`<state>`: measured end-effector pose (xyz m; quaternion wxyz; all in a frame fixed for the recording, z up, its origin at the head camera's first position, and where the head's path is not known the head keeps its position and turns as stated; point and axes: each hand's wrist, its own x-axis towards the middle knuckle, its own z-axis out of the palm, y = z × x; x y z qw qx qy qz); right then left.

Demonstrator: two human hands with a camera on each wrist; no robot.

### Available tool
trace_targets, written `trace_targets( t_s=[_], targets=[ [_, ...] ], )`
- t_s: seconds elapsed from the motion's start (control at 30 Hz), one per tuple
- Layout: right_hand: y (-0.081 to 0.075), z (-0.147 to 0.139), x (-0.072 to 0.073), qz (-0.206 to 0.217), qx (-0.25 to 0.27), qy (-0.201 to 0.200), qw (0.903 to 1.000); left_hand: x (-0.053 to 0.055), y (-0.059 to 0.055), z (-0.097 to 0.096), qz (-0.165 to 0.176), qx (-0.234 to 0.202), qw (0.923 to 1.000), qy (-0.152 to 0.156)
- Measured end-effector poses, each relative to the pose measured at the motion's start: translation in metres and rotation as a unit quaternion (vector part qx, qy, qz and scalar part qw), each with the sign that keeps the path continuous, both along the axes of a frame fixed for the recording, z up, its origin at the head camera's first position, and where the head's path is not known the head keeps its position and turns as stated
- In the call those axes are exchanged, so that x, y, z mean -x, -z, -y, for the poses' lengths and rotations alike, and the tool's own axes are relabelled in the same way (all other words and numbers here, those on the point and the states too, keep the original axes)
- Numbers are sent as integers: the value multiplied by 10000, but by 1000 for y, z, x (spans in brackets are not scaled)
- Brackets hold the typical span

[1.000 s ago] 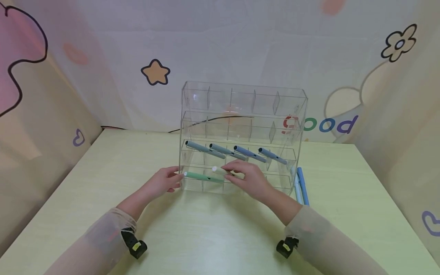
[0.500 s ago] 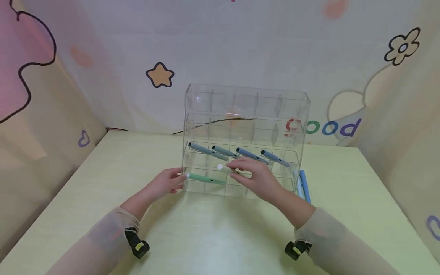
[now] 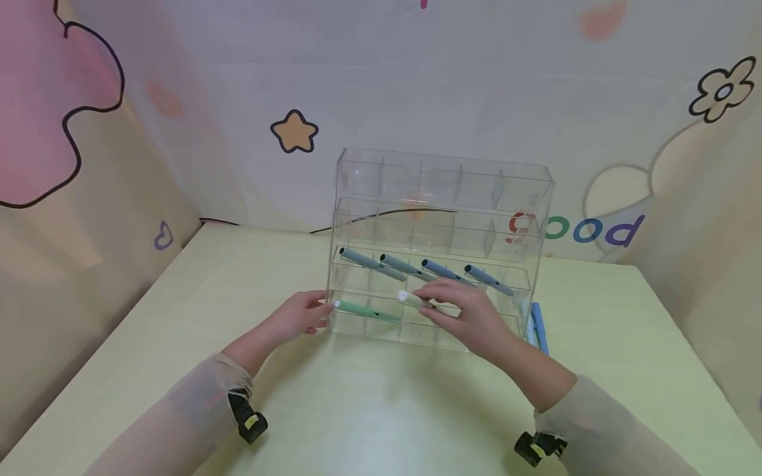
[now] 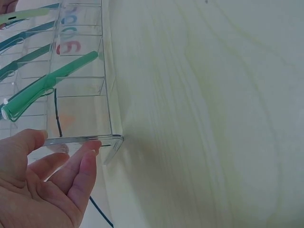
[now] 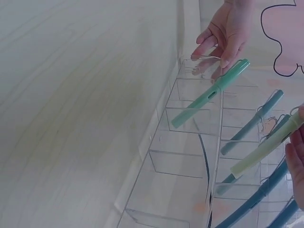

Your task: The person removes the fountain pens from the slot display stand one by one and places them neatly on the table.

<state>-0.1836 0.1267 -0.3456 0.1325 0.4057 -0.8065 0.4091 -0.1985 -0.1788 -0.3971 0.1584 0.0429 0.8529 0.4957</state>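
Note:
A clear acrylic pen rack [image 3: 440, 158] with stepped, divided tiers stands on the table. My left hand [image 3: 297, 317] grips its left side panel, thumb on one face and fingers on the other in the left wrist view. My right hand [image 3: 473, 320] pinches a pale green pen [image 5: 261, 152] in front of the lower tiers, its white end pointing left. A green pen [image 4: 33, 95] lies slanted in the leftmost bottom compartment. On the tier above rest several blue-toned pens [image 3: 363, 259], partly hidden by my right hand.
Loose blue pens [image 3: 539, 327] lie on the table [image 3: 369, 410] beside the rack's right side. Behind the rack hangs a printed cloth [image 3: 387, 106] with a star and lettering. The upper two tiers show only dividers.
My right hand has carried the pale green pen slightly right along the rack, away from the green pen. My left hand stays on the side panel. The head view has shifted left.

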Motion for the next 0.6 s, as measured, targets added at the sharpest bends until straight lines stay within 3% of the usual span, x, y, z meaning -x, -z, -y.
trace_targets(
  t_s=[0.6],
  targets=[
    [1,-17,-5,147,-304,338,9989,3,1,0,66,14,10000,-17]
  ],
)
